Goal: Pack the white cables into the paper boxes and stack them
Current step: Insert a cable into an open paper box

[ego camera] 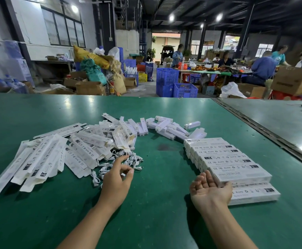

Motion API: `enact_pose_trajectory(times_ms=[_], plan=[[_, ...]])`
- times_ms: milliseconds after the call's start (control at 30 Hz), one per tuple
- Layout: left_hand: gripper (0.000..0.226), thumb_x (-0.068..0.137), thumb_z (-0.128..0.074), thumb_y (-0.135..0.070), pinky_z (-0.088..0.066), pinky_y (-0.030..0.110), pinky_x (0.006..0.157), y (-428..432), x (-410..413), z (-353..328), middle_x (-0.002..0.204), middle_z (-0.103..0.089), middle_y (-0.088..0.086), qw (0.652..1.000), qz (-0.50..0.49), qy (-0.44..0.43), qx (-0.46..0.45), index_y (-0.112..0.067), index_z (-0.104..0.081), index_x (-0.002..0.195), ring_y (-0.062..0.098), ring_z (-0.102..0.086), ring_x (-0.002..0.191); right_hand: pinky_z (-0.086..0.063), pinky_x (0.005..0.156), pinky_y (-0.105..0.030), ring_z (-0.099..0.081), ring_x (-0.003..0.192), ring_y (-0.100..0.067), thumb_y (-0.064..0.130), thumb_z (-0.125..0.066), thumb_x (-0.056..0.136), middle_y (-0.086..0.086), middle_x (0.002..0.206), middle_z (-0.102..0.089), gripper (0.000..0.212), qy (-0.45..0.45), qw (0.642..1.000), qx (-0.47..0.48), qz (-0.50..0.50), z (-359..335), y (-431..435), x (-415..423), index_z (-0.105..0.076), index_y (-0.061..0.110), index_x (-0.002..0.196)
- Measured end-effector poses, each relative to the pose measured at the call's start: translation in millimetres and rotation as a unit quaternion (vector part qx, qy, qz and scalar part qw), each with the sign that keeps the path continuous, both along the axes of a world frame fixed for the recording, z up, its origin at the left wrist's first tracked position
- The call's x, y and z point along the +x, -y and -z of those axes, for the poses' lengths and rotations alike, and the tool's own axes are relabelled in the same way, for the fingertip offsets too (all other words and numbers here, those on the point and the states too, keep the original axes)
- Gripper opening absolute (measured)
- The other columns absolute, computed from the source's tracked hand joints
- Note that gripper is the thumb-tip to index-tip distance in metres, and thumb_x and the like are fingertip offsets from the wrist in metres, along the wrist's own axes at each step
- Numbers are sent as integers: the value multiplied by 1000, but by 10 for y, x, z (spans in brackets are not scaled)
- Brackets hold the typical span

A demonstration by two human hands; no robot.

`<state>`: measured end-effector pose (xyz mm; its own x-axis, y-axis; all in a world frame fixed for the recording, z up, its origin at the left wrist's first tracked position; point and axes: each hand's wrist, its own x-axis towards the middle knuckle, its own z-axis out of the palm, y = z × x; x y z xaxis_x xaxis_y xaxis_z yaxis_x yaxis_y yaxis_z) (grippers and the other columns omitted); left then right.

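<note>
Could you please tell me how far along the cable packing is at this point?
Done: closed boxes stand stacked at right, the right hand open against them. In hand: the left hand hovers over loose cables. Left: many flat boxes lie unfilled.

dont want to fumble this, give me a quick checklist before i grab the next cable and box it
1. White cables in reach: ok, the left hand is right over the loose pile.
2. One cable singled out: cannot tell, the fingers curl over a tangle.
3. Right hand free: ok, palm up and holding nothing, fingertips against the nearest packed box.
4. Flat paper boxes ready: ok, many lie just left of the cables.
5. Stack of packed boxes steady: ok, in neat rows with none tipped.
6. Bare table to work on: ok, between the hands.
</note>
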<state>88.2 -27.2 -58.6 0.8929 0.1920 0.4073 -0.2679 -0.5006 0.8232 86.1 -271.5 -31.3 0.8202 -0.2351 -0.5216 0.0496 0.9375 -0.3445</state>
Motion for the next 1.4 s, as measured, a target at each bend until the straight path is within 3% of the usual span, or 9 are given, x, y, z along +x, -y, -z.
enact_pose_trajectory(times_ms=[167, 300, 400, 533, 800, 967, 1100, 1267, 1400], plan=[[22, 88, -68, -7, -46, 38, 84, -126, 17, -76, 98, -66, -3, 982, -145, 29, 119, -15, -69, 109, 26, -55, 106, -36, 52, -25, -50, 48, -15, 68, -29, 93, -5, 79, -57, 67, 5, 1000, -20, -1, 34, -63, -23, -60, 9, 87], [45, 93, -61, -38, -26, 53, 113, -365, 50, -80, 150, -40, 14, 931, -256, -139, 220, -24, -56, 135, 34, -24, 142, -36, 51, -26, -48, 47, -15, 69, -28, 93, -5, 73, -56, 68, 7, 999, -37, -10, 49, -120, -46, -60, 10, 87], [54, 99, -38, -59, -1, 55, 121, -524, 64, -71, 163, -12, 18, 907, -257, -255, 214, -36, -40, 147, 37, -1, 151, -35, 51, -27, -46, 47, -15, 70, -29, 93, -5, 66, -55, 67, 10, 998, -51, -19, 63, -167, -63, -59, 11, 86], [63, 99, -18, -65, -3, 53, 122, -588, 77, -39, 164, -10, 20, 889, -226, -321, 236, -36, -25, 155, 39, -5, 151, -34, 52, -27, -43, 48, -15, 68, -30, 93, -5, 62, -54, 65, 13, 998, -62, -30, 63, -204, -77, -58, 11, 85], [39, 98, -51, -47, -37, 47, 104, -570, 32, -76, 136, -52, 14, 906, -265, -237, 231, -15, -62, 117, 33, -40, 128, -33, 52, -26, -40, 48, -15, 70, -38, 91, -4, 60, -52, 63, 21, 997, -71, -38, 60, -227, -103, -56, 10, 85], [57, 102, -29, -58, -3, 52, 123, -593, 86, -46, 165, -9, 19, 893, -227, -296, 252, -34, -27, 154, 38, -2, 151, -32, 51, -26, -38, 47, -14, 67, -40, 92, -3, 56, -51, 60, 24, 996, -79, -43, 62, -245, -111, -56, 9, 85], [62, 101, -32, -57, -15, 48, 122, -639, 104, -6, 163, -18, 16, 901, -233, -285, 232, -23, -36, 153, 36, -13, 151, -32, 51, -26, -38, 46, -14, 67, -40, 92, -3, 55, -52, 60, 26, 995, -83, -43, 66, -238, -103, -56, 10, 85], [50, 100, -47, -46, -43, 44, 95, -617, 72, -28, 138, -49, 16, 909, -261, -245, 214, -9, -57, 133, 33, -41, 130, -32, 51, -27, -38, 46, -14, 64, -42, 93, -3, 55, -52, 57, 18, 995, -88, -49, 72, -246, -99, -56, 10, 83], [29, 100, -53, -30, -45, 41, 71, -657, 63, -55, 109, -59, 18, 916, -288, -203, 193, -3, -63, 105, 32, -50, 103, -32, 51, -27, -38, 46, -15, 63, -43, 93, -2, 53, -52, 54, 17, 994, -92, -52, 70, -251, -90, -56, 11, 83]])
